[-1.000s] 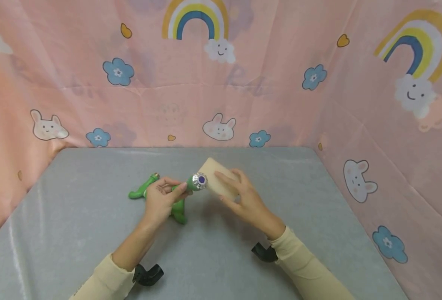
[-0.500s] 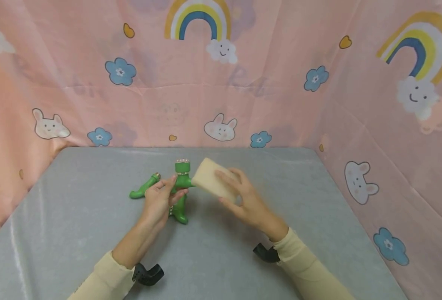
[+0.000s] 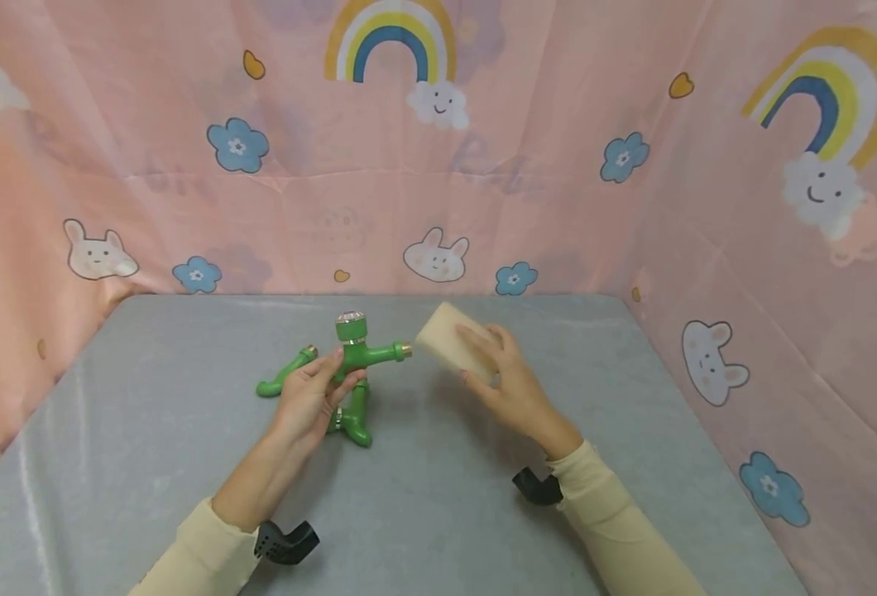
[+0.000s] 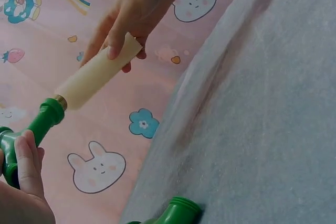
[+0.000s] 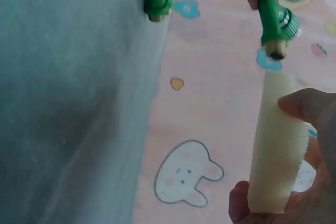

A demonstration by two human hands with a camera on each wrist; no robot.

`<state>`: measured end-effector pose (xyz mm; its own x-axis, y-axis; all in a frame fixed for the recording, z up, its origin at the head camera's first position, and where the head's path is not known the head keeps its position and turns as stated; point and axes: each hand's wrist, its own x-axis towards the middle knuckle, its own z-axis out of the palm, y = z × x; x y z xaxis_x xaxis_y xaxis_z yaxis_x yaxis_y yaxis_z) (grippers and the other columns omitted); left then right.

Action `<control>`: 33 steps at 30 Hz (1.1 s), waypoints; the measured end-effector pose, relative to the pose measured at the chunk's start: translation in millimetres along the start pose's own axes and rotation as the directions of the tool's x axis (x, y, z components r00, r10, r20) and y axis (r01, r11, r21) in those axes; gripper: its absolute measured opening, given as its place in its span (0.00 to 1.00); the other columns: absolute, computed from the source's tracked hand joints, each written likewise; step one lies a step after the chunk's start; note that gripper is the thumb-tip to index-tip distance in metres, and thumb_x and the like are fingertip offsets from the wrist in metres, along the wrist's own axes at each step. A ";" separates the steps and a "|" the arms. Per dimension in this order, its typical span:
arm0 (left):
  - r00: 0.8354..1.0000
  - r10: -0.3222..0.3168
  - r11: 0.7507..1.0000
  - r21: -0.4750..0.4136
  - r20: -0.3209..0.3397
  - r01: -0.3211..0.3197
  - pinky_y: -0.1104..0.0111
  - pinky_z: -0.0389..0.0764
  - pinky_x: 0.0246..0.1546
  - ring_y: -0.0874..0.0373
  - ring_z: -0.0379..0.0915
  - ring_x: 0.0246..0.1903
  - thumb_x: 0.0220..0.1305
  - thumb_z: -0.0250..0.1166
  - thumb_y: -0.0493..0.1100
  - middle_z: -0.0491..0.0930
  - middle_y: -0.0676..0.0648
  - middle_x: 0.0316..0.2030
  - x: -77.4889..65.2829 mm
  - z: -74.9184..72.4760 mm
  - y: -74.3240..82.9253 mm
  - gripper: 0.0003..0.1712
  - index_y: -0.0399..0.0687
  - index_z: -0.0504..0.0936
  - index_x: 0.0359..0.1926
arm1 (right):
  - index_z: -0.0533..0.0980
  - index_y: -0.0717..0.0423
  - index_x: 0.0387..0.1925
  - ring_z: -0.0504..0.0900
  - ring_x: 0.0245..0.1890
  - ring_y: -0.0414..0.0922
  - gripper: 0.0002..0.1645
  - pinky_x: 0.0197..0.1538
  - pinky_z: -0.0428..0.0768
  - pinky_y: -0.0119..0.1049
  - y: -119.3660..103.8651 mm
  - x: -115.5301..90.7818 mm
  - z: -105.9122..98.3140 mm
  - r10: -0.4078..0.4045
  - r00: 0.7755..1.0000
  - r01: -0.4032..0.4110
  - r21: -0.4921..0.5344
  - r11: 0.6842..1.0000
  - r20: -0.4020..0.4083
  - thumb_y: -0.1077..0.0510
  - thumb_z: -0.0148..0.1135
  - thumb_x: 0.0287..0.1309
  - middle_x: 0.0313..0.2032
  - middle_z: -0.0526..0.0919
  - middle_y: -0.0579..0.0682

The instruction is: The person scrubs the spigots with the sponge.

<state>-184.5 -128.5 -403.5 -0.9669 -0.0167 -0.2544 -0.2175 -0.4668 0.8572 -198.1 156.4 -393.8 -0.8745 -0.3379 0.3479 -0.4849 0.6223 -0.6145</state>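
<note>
In the head view my left hand [image 3: 306, 406] grips a green faucet [image 3: 370, 355] by its spout side, held above the table. Its round knob with a silvery top points up, and the brass threaded end faces right. My right hand [image 3: 511, 385] holds a cream sponge block [image 3: 446, 331] between thumb and fingers, just right of that threaded end. A small gap parts sponge and thread in the head and right wrist views; the left wrist view has the sponge [image 4: 100, 74] overlapping the thread. The faucet's spout is mostly hidden by my left fingers.
On the grey table [image 3: 438, 513] lie two more green faucets: one left of my left hand [image 3: 286, 374], partly covered by it, and another faucet [image 3: 357, 418] just behind that wrist. A pink patterned cloth [image 3: 543, 223] hangs at the back and sides.
My left hand has turned the faucet, so its knob went from facing the camera to pointing up. The sponge has moved off the faucet, rightward with my right hand.
</note>
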 end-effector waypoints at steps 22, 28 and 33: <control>0.995 0.076 0.914 0.394 0.060 -0.094 0.77 0.81 0.24 0.67 0.79 0.20 0.79 0.53 0.49 0.87 0.51 0.24 -3.2 2.4 -1.3 0.26 0.25 0.80 0.52 | 0.61 0.46 0.77 0.75 0.53 0.57 0.39 0.49 0.78 0.48 -11.5 -2.0 0.4 -0.125 0.992 0.126 0.115 0.985 -0.011 0.58 0.61 0.67 0.67 0.65 0.63; 0.976 0.054 0.881 0.449 0.213 -0.147 0.74 0.86 0.32 0.66 0.82 0.24 0.82 0.47 0.47 0.85 0.53 0.22 -9.0 10.1 -8.5 0.28 0.20 0.77 0.53 | 0.62 0.45 0.76 0.79 0.51 0.55 0.39 0.46 0.82 0.44 -27.2 -7.0 12.9 -0.225 0.974 0.222 0.095 0.970 0.028 0.55 0.64 0.67 0.67 0.66 0.64; 0.959 0.015 0.941 0.320 0.282 -0.109 0.71 0.87 0.45 0.65 0.86 0.36 0.81 0.45 0.52 0.86 0.53 0.38 -9.3 10.4 -14.5 0.32 0.23 0.70 0.62 | 0.62 0.44 0.76 0.80 0.50 0.54 0.41 0.45 0.84 0.44 -31.9 -10.8 20.9 -0.228 0.974 0.228 0.075 0.971 -0.007 0.55 0.66 0.65 0.66 0.67 0.64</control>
<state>-173.8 -112.4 -408.8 -0.9684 0.2262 -0.1052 -0.1423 -0.1547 0.9777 -173.3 125.5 -392.7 -0.7410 -0.4657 0.4838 -0.6706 0.4740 -0.5706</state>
